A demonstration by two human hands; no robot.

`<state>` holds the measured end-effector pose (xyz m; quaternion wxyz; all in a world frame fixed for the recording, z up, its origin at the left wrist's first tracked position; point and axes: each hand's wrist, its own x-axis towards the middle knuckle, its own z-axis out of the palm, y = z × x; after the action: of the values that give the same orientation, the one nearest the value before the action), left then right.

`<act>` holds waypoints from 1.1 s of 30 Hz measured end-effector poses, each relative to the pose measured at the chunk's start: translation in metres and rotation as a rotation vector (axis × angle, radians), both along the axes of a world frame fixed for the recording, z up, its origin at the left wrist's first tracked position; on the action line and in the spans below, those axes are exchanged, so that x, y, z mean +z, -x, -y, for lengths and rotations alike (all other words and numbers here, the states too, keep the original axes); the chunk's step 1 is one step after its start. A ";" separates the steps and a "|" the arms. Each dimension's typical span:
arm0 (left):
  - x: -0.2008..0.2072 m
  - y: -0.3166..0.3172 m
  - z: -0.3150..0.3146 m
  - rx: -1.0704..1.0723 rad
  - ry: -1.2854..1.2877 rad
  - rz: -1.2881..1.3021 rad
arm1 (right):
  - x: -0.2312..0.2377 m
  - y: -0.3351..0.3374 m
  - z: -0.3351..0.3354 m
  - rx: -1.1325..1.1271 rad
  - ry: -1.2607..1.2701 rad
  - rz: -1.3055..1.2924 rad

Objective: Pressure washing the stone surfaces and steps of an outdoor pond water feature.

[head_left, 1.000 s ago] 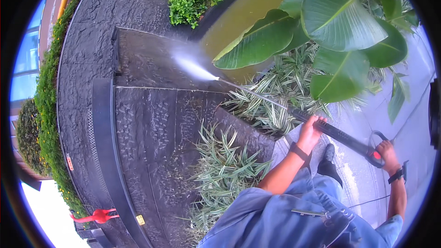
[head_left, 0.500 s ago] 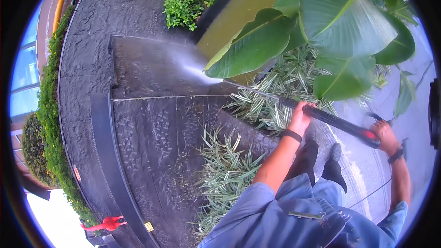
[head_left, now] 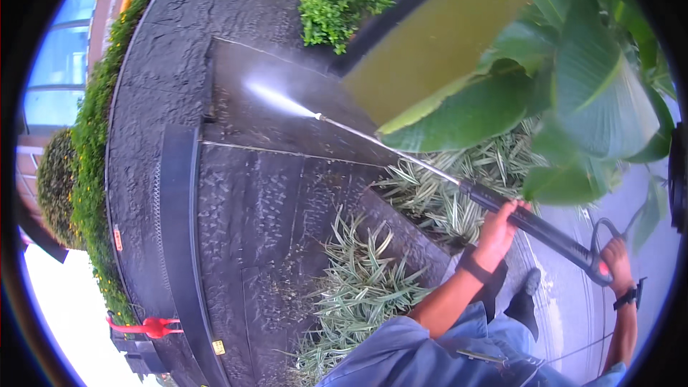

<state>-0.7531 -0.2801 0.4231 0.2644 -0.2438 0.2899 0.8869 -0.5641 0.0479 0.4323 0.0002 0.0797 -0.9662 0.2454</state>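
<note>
A pressure washer wand (head_left: 548,231) with a black body and a thin metal lance slants up and to the left across the view. My left hand (head_left: 496,233) is wrapped round the front of its black body. Farther back, my right hand (head_left: 615,265) is closed on the rear grip, beside a looped black guard; the trigger itself is hidden. From the lance's tip a white fan of spray (head_left: 276,99) shoots left onto a wet, brownish panel (head_left: 247,111) of the dark stone wall.
Broad green leaves (head_left: 602,100) hang close over the lance. Striped grassy plants (head_left: 365,279) grow below it. Yellowish-green water (head_left: 437,36) lies beyond, next to a leafy bush (head_left: 351,3). A dark curved ledge (head_left: 179,208) and a red bird figure (head_left: 154,327) are at left.
The wand tip has swung left, showing more of the lance, and the spray now lands farther left on the panel. Both hands have shifted lower and rightward in the view, still holding the wand.
</note>
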 end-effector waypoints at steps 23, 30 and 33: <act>0.009 0.025 0.006 -0.087 -0.039 0.028 | 0.025 0.011 0.008 -0.036 -0.012 -0.005; -0.047 0.002 0.011 -0.030 -0.123 0.199 | 0.017 -0.005 0.001 0.032 -0.019 0.086; -0.078 -0.010 0.010 -0.047 -0.194 0.234 | -0.017 -0.027 -0.015 0.046 -0.065 0.062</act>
<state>-0.7433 -0.2901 0.3454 0.3394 -0.3118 0.1759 0.8698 -0.5367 0.0625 0.4157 -0.0382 0.0941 -0.9711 0.2161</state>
